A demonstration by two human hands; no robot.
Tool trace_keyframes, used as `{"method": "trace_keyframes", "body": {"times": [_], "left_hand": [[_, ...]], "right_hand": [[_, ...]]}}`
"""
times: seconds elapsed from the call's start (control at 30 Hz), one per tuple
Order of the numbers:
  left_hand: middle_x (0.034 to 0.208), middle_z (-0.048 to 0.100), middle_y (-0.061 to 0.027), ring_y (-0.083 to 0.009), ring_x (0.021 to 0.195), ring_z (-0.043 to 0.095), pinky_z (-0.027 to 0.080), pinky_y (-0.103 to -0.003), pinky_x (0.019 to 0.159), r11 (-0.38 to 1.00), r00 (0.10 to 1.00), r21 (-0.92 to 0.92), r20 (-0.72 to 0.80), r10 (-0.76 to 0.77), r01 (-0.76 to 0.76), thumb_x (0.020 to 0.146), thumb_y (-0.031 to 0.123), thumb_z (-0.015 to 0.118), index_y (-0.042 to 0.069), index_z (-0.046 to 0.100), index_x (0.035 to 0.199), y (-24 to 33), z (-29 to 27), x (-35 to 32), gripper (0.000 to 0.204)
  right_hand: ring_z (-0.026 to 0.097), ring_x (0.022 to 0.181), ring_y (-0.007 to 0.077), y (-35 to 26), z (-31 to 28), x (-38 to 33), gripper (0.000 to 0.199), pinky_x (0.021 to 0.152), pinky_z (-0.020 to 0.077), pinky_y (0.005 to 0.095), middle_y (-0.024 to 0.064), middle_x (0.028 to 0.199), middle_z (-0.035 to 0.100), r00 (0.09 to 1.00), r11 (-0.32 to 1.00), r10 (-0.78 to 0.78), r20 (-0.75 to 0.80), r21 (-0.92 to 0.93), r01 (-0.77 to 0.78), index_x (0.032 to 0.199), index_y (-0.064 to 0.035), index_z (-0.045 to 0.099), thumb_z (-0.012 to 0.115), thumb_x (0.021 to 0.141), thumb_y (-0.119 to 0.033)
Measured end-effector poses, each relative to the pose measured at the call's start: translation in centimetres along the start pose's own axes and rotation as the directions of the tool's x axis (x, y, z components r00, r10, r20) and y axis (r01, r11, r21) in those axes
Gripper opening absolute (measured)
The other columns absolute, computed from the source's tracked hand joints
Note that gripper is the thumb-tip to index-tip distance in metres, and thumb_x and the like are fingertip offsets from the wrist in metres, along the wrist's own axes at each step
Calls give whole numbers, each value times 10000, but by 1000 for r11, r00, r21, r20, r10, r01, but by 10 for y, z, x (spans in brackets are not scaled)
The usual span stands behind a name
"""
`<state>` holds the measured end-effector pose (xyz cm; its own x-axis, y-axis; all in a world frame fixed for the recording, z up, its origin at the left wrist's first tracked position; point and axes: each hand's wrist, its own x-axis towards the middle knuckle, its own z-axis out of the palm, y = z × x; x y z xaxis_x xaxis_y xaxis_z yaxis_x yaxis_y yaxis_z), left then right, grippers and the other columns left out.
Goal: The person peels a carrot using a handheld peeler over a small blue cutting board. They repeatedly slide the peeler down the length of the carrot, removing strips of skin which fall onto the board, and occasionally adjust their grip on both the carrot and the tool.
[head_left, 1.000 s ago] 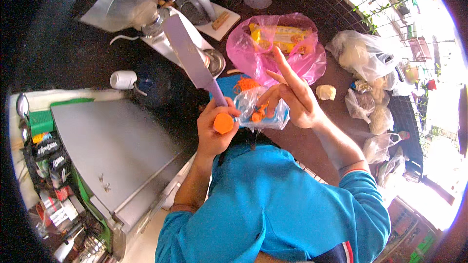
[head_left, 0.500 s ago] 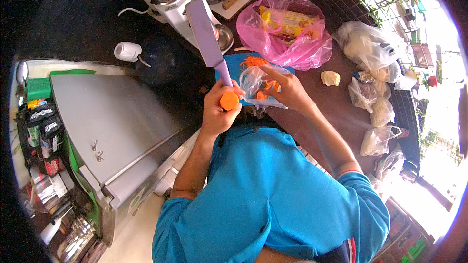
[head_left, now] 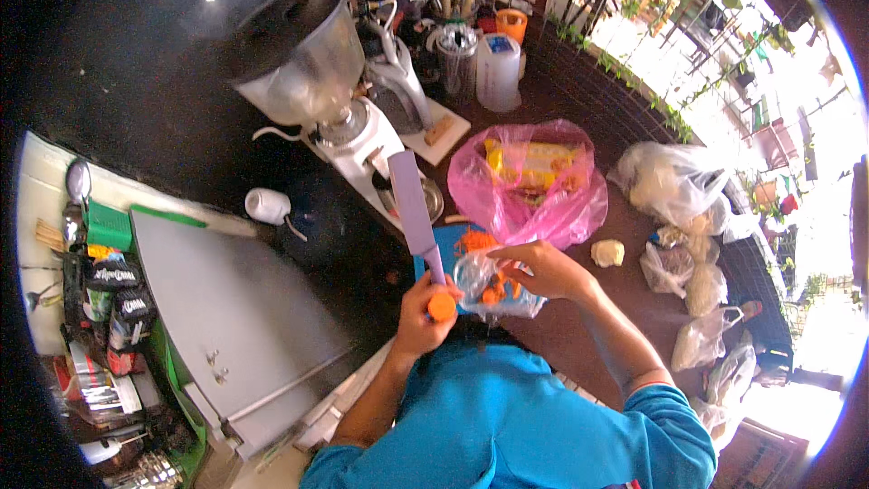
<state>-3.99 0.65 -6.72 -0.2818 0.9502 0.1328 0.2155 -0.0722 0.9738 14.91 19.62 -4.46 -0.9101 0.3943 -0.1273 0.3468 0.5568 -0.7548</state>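
Observation:
My left hand (head_left: 424,319) is closed around the handle of a purple knife (head_left: 415,208), its broad blade pointing up and away. The same hand also grips a carrot (head_left: 442,308), its cut orange end facing me. Beside it, my right hand (head_left: 554,272) has its fingers bent at the edge of a clear plastic bag (head_left: 472,272), seeming to pinch it; the fingertips are partly hidden. Orange carrot pieces (head_left: 494,293) show in or beneath the bag. Under them lies a blue cutting board (head_left: 444,237), with shredded carrot (head_left: 474,241) on its far part.
Beyond the board is a pink plastic bag (head_left: 579,208) with a yellow packet. A grinder (head_left: 358,140) stands far left of it. Several clear bags (head_left: 674,186) line the right side, near a pale lump (head_left: 607,253). A grey lid (head_left: 244,308) is at left.
The view has tilted up, so the scene sits lower and more of the far counter shows. My left hand still holds the knife and carrot; my right fingers are more bent at the bag.

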Motion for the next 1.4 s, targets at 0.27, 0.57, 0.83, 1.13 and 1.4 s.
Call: {"method": "trace_keyframes", "body": {"times": [0.27,0.57,0.83,1.13,1.4], "left_hand": [[948,607,-131,-280,845,622,494,-358,766,999,997,22,80,22,-24,658,-36,666,84,678,906,-15,4,25,276],[908,601,-116,-268,814,622,503,-348,735,1000,990,-26,142,18,-15,625,-49,671,70,685,918,-26,8,56,316],[932,596,-102,-233,840,613,497,-326,748,978,979,-114,125,-160,175,634,-62,687,106,710,939,-45,5,52,350],[837,625,-61,-226,778,635,521,-353,720,970,973,111,59,-224,216,604,4,764,139,679,834,-45,-2,40,279],[877,639,-81,-229,790,614,509,-362,741,986,987,26,-10,-162,162,616,-5,751,128,687,883,-38,-5,46,305]], "right_hand": [[635,728,158,17,-158,127,393,657,529,293,106,955,683,840,981,-174,-514,-160,106,1202,-40,608,668,814,-43],[665,990,315,52,-306,359,430,828,532,394,169,1070,685,792,746,-271,-548,-639,-187,1226,-61,594,543,803,-121],[663,953,342,81,-336,529,437,803,539,423,170,1027,678,786,670,-428,-446,-740,-55,1184,-141,627,609,749,-177],[684,936,315,123,-293,564,235,814,547,462,154,985,702,815,635,-456,-357,-772,17,969,-81,713,625,778,-185],[669,906,330,74,-296,499,296,800,534,427,142,991,704,669,905,-244,-702,-413,-103,1032,-201,741,712,744,-138]]}}
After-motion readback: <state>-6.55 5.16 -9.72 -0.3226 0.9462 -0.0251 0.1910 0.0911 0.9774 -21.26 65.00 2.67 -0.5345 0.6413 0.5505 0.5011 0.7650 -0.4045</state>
